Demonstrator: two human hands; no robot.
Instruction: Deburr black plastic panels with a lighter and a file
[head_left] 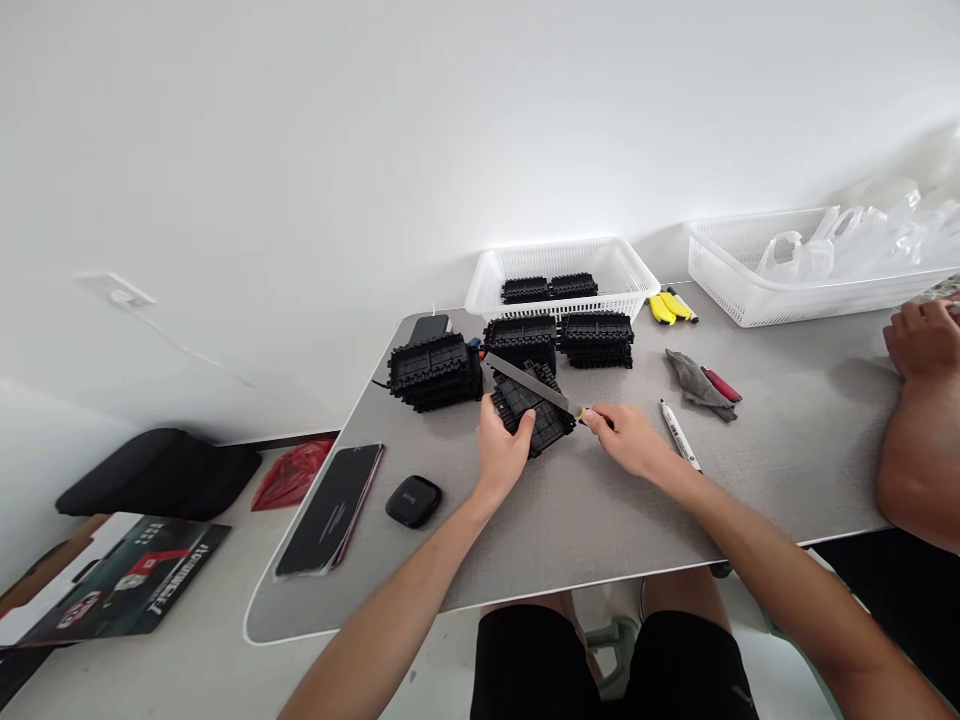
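My left hand (501, 443) grips the near left edge of a black ribbed plastic part (534, 410) lying on the grey table (600, 500). My right hand (630, 438) is closed on the yellow handle end of a long flat metal file (531, 385), whose blade lies slanted across the top of the black part. Three stacks of the same black parts stand just behind: one at the left (435, 371), one in the middle (521, 340) and one at the right (598, 338).
A white basket (555, 278) holds more black parts. A larger white basket (795, 265) with clear plastic pieces stands at right. Another person's arm (919, 420) rests on the right. A marker (679, 434), grey rag (694, 380), phone (330, 510) and small black case (413, 500) lie about.
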